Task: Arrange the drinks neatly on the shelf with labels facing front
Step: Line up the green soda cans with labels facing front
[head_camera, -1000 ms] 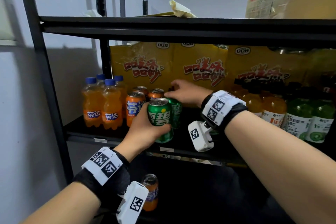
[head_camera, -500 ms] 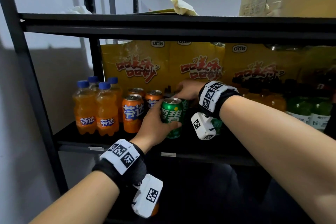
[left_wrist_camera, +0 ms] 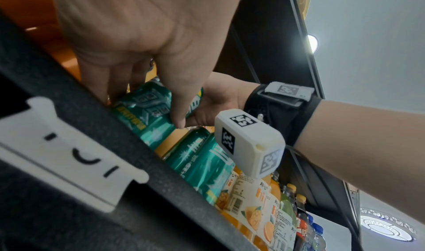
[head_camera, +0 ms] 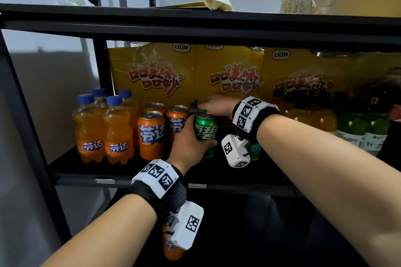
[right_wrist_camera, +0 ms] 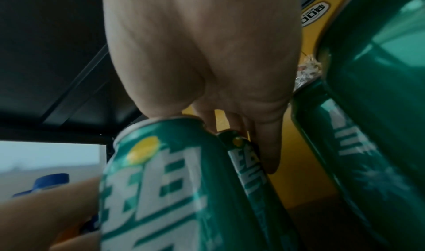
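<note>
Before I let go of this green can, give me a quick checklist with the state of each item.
1. Left hand holds the front green can: ok.
2. Its label faces front: ok.
3. Can stands upright: ok.
4. Can bottom resting on the shelf: cannot tell.
5. Right hand holds the back green can: ok.
6. In line with the orange cans: cannot tell.

A green soda can (head_camera: 205,131) with white lettering stands upright on the black shelf (head_camera: 121,172), label facing front, just right of three orange cans (head_camera: 151,134). A second green can (right_wrist_camera: 247,166) stands directly behind it, mostly hidden. Four orange soda bottles (head_camera: 104,130) with blue caps stand leftmost. More bottles (head_camera: 355,130), orange and green, seemingly juice, stand at right.
</note>
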{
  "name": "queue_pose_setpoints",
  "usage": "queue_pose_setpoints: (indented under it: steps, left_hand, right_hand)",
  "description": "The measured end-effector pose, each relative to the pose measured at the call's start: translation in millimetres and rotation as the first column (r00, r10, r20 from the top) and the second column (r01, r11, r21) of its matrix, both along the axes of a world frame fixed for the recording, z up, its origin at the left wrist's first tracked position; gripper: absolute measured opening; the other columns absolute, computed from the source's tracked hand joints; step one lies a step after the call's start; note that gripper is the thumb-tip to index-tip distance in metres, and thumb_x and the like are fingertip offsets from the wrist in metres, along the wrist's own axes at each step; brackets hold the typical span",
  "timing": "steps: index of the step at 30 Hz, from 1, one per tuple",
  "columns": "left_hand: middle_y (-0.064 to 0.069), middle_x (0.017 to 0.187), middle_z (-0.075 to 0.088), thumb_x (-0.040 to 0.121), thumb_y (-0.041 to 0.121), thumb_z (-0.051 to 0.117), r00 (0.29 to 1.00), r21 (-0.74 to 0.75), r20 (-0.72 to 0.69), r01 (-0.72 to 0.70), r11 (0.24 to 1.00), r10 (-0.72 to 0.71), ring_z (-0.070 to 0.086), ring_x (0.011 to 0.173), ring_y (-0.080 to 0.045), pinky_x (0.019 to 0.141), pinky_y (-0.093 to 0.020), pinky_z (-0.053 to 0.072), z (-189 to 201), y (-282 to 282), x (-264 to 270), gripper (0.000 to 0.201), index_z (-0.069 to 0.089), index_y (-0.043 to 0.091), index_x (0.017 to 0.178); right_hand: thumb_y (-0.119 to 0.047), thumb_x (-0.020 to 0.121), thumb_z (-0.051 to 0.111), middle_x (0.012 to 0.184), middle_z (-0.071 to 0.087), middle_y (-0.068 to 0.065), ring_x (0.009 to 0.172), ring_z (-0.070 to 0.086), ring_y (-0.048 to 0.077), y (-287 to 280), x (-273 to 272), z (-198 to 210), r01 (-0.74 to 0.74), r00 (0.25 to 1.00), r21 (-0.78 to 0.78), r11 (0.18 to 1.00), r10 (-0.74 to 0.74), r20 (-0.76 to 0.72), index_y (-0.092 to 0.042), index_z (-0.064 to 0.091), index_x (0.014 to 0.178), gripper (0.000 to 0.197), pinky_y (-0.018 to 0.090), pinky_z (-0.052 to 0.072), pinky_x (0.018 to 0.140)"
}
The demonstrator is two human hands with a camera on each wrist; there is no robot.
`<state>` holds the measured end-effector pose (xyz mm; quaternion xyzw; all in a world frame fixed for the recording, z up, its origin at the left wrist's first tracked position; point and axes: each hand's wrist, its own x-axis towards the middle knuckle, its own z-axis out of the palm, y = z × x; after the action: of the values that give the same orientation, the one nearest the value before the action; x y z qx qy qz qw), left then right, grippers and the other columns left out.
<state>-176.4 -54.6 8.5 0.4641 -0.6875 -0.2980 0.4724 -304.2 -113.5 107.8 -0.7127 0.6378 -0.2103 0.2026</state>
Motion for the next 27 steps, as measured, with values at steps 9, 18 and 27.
queue_pose_setpoints:
  steps: [9,18,27]
  left_hand:
    - [-0.002,0.133,0.064,0.075,0.024,0.091,0.999,0.049,0.046,-0.007,0.999,0.005,0.06,0.123,-0.019,0.1,-0.028,0.045,-2.0,7.5,8.1,0.078,0.048,0.017,0.14]
    - [-0.005,0.128,0.066,0.087,0.042,0.078,0.966,-0.015,0.243,-0.082,0.996,0.083,0.062,0.118,-0.024,0.098,-0.036,0.051,-18.9,29.8,25.0,0.052,0.063,0.015,0.129]
    - [0.002,0.131,0.056,0.095,0.053,0.063,0.81,-0.159,0.587,0.099,0.982,0.014,0.058,0.118,-0.024,0.092,-0.04,0.053,-21.9,56.9,2.4,0.043,0.062,0.027,0.129]
  right_hand:
    - [-0.042,0.104,0.057,0.129,0.066,0.014,0.115,0.062,0.028,38.7,-12.9,10.6,0.007,0.995,-0.208,0.978,-0.028,-0.096,-0.007,0.065,0.13,0.045,0.034,0.049,0.09]
    - [-0.051,0.091,0.067,0.105,0.068,-0.012,0.095,0.063,0.015,128.5,-50.2,-26.8,0.118,0.969,-0.467,0.877,-0.204,-0.138,-0.039,0.065,0.097,0.014,0.037,0.056,0.08]
    - [-0.041,0.091,0.074,0.13,0.063,0.001,0.115,0.061,0.02,141.2,-92.4,-74.8,0.297,0.95,-0.43,0.852,-0.31,0.042,-0.021,0.055,0.138,0.055,0.031,0.048,0.092]
